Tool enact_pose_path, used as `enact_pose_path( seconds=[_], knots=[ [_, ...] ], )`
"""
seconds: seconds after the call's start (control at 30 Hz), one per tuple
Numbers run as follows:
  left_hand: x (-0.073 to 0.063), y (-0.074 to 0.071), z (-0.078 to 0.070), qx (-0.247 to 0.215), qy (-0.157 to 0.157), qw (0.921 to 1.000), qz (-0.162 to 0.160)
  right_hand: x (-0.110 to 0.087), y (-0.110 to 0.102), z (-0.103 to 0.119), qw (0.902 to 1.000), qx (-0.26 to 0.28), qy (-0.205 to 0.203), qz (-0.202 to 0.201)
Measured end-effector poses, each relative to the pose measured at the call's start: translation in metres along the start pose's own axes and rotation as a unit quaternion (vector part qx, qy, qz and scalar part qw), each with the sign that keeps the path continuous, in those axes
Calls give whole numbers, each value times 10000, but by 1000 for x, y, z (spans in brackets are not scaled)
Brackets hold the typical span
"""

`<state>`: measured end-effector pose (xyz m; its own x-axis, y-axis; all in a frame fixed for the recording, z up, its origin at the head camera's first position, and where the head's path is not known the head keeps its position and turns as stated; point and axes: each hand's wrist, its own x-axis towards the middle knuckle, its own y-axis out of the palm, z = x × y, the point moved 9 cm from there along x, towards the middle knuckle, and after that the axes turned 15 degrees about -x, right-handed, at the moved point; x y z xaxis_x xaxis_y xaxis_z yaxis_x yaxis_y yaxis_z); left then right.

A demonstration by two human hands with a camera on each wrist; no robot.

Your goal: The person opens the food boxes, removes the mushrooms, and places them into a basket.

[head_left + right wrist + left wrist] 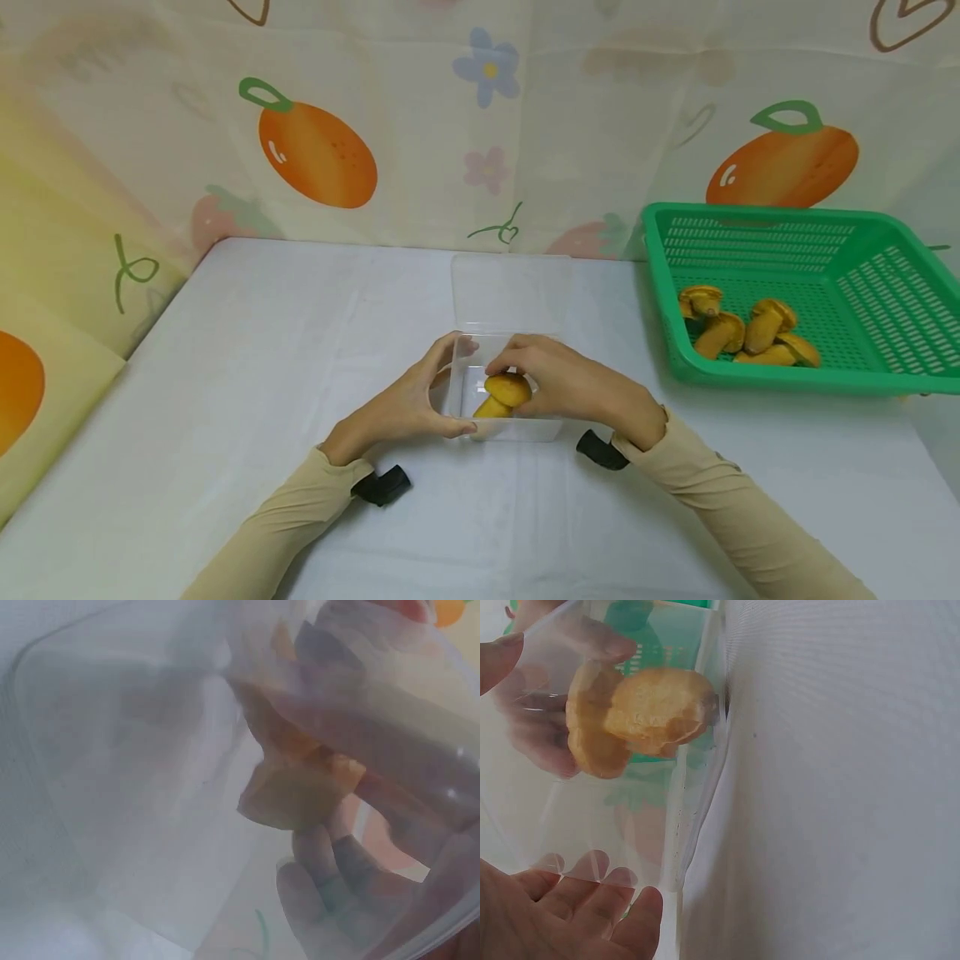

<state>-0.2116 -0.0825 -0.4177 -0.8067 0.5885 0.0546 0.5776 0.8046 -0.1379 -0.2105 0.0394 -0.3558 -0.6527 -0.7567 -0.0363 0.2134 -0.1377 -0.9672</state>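
Observation:
A clear plastic box (pixel 543 428) stands on the table with its clear lid (pixel 512 290) raised at the back. My left hand (pixel 411 393) grips the box's left side, its thumb at the near wall and its fingers at the far wall. Inside the box my right hand (pixel 561 377) holds a yellow-brown mushroom (pixel 507 390) by the cap. The mushroom is tilted, cap up and stem down toward the near left. Through the clear wall in the left wrist view, the mushroom (pixel 660 712) has its stem end close to the box floor.
To the right sits a green plastic basket (pixel 750 378) with several similar mushrooms (pixel 765 325) in its left part. A white cloth (pixel 300 333) covers the table. Behind it hangs a patterned curtain (pixel 420 150), and a yellow panel (pixel 60 250) borders the left.

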Motion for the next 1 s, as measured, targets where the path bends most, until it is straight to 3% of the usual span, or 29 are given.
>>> enact_pose_path(
  seconds=[0.63,1.0],
  knots=[
    [-1,0,-1,-26,20,10000,17,2,3,9,9988,-404,-124,-260],
    [0,0,0,40,-75,10000,-12,-12,-18,3,9978,267,-219,-557]
  ],
)
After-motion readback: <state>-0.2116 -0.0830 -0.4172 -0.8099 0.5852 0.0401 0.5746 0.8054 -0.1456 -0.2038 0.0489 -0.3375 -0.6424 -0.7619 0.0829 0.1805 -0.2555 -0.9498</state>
